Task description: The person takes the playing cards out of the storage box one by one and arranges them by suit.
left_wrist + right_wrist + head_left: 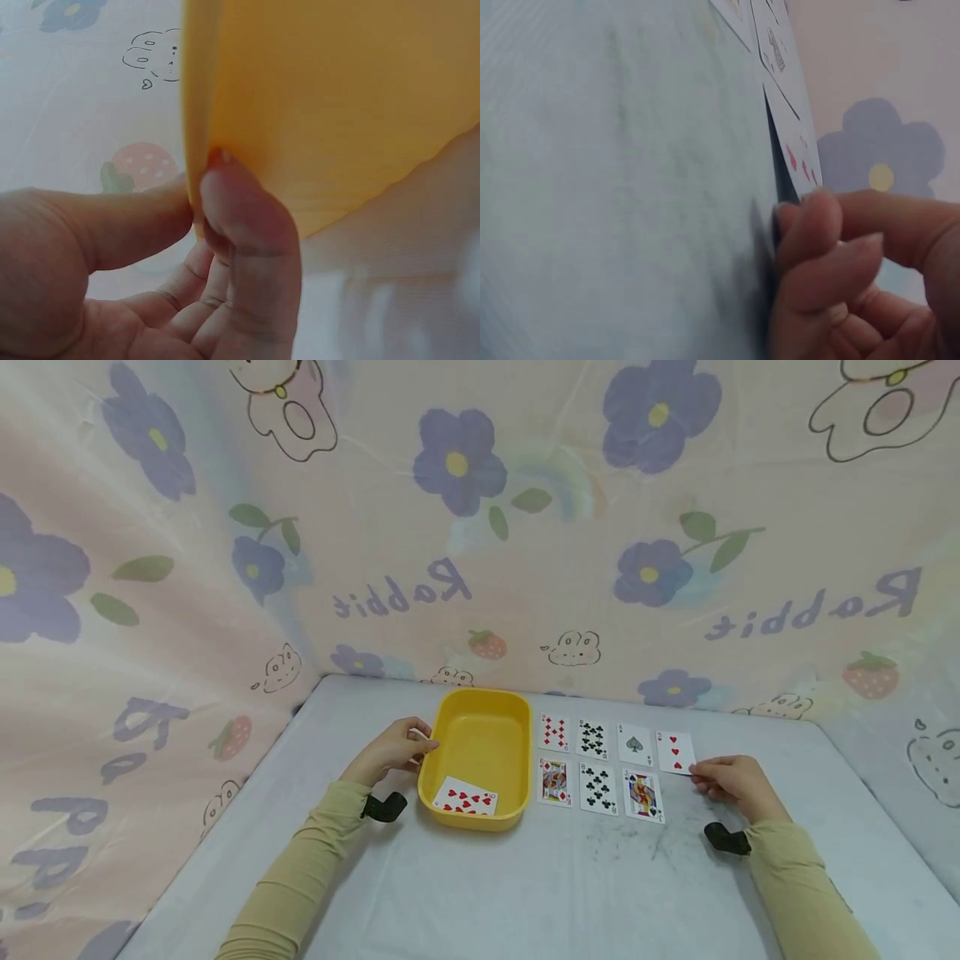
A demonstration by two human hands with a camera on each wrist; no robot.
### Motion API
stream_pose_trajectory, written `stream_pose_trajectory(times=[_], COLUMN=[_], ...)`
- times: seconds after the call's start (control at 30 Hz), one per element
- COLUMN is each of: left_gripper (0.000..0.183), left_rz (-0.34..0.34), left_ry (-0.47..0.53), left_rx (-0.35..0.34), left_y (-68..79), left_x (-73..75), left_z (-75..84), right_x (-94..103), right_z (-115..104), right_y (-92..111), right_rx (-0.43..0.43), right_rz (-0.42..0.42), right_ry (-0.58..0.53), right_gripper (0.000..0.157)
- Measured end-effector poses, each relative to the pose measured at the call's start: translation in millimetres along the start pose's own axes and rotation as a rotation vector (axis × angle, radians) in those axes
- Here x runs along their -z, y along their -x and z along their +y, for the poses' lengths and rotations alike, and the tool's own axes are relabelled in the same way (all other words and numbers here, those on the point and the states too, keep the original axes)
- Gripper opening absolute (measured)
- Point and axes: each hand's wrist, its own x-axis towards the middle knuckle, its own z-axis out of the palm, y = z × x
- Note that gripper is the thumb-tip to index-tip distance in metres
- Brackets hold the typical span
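My left hand (397,747) pinches the left rim of a yellow plastic tray (429,781) between thumb and fingers; the left wrist view shows the yellow wall (337,97) caught between them. At the tray's near end lies a hearts playing card (463,797). With thumb and fingers, my right hand (738,783) pinches the near right corner of the three of hearts (675,752), at the right end of the far row. From the right wrist side, this card (793,146) shows tilted, its near edge raised off the cloth with a dark gap beneath.
Left of the three of hearts lie the ace of spades (634,745), a clubs card (592,740) and a diamonds card (554,732). The nearer row has a red face card (554,782), another clubs card (598,789) and a black face card (643,797). A patterned curtain (525,568) borders the table.
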Motion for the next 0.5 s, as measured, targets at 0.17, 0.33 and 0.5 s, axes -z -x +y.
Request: stream_pose_trajectory(times=[0.17,0.33,0.5], left_gripper=[0.028,0.027,0.026], left_rz=[0.000,0.002,-0.002], left_ry=[0.000,0.003,0.014], left_rx=[-0.003,-0.001,-0.004], left_y=[0.0,0.4,0.8], left_x=[-0.9,-1.1,-1.2], left_z=[-0.4,0.1,0.2], right_x=[0.1,-0.6,-0.8], right_z=[1.9,0.5,-2.0], right_y=[0.5,-1.1,-1.5], right_rx=[0.006,-0.010,-0.016], right_rz=[0.017,0.032,0.036], right_ry=[0.006,-0.028,-0.049], right_gripper=[0.036,0.037,0.036])
